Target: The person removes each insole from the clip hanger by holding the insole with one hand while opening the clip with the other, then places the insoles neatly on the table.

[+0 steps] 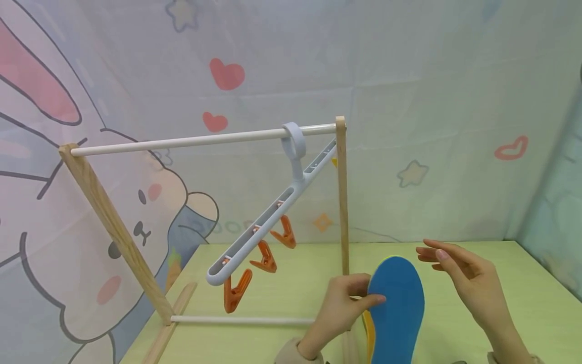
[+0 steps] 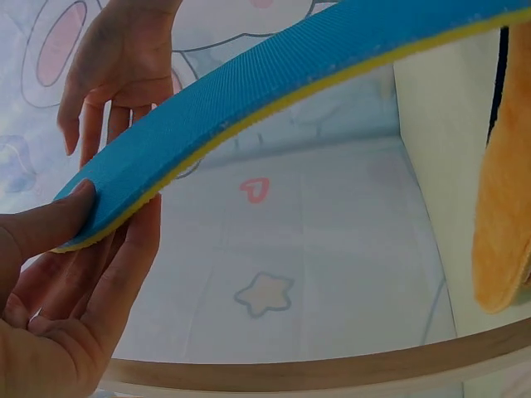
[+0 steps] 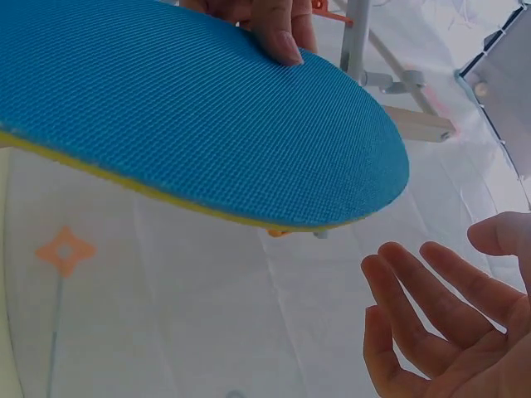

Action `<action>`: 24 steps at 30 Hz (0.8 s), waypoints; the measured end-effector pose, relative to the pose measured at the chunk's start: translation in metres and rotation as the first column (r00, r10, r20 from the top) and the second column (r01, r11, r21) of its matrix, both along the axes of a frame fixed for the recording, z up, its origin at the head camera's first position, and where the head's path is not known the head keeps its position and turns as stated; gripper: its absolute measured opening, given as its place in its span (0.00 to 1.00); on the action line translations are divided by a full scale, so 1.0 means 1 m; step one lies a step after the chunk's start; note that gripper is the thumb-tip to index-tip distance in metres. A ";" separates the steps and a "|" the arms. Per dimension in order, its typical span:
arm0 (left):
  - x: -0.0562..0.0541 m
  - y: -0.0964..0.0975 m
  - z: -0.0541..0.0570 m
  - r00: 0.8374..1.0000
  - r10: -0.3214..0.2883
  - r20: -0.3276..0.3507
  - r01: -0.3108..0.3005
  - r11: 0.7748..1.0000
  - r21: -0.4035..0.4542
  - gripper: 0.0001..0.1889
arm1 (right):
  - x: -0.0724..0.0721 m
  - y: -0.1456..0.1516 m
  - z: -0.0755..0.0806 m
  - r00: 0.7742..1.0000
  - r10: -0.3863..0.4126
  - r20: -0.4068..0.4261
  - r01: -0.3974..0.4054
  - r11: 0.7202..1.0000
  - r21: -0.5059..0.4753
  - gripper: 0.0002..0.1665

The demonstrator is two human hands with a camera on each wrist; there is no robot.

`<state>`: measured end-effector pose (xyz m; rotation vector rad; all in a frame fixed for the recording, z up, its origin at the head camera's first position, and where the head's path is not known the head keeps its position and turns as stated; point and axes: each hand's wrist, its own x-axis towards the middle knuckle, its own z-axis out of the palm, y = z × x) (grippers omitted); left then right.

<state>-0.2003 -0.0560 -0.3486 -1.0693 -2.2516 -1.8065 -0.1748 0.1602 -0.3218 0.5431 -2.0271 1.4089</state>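
A blue insole [image 1: 397,303] with a yellow underside stands upright, toe end up, in front of me at the right. My left hand [image 1: 343,306] pinches its left edge, thumb on the blue textured face and fingers behind. In the left wrist view the insole [image 2: 224,99] stretches away from the left hand [image 2: 75,282]. To the right of the insole, my right hand [image 1: 477,278] is raised with fingers loosely extended and nothing in them. The right wrist view shows this right hand [image 3: 456,323] apart from the insole's rounded end.
A wooden rack [image 1: 102,212] with white bars stands at the left. On its top bar hangs a grey-white hanger [image 1: 268,222], with several orange clips [image 1: 234,292] along its near half. A fuzzy orange item [image 2: 502,199] shows at the left wrist view's right edge.
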 end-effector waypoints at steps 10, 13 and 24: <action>0.001 0.009 0.004 0.997 0.074 0.018 -0.074 0.997 0.011 0.12 | -0.001 0.003 -0.002 1.000 0.010 0.003 -0.010 1.000 -0.017 0.16; 0.004 0.010 0.007 0.996 0.090 0.003 -0.090 0.996 0.029 0.11 | -0.001 0.003 -0.003 1.000 0.010 0.002 -0.010 1.000 -0.013 0.16; -0.018 0.025 -0.023 0.986 0.160 -0.039 -0.157 0.986 0.064 0.11 | -0.003 0.002 -0.003 1.000 0.014 -0.007 -0.014 1.000 0.004 0.16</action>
